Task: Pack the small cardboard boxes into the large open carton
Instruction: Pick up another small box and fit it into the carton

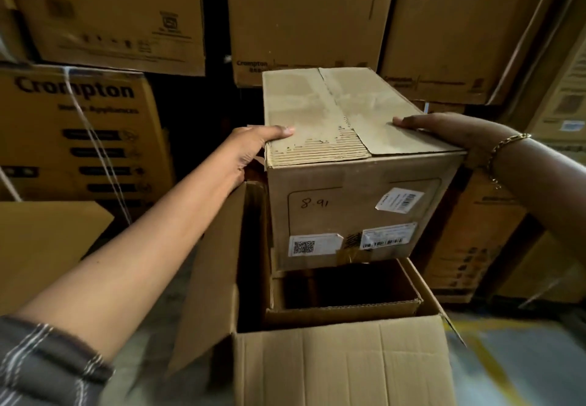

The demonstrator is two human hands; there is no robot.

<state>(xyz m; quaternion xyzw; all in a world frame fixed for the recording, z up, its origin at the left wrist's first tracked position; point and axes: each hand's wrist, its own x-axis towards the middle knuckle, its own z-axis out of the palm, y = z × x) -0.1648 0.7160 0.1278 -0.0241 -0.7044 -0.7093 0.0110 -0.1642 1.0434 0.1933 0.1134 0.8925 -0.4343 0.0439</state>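
The small box, centre frame with its long axis running away toward the upper frame, is hanging over the far half of the large open carton, with the left hand and right hand gripping opposite top edges, thumbs on top, while the upright flap at frame left and an open inner box are narrowing the room below.

Dim, warm brown light overall. Brightest spot is the top of the small box I hold, lit from above; its front is duller. Black shadow in the gap upper centre-left and inside the open carton. Stacked cartons upper left blurred, print smeared. Floor lower right streaky. Edges bend, wide-angle.
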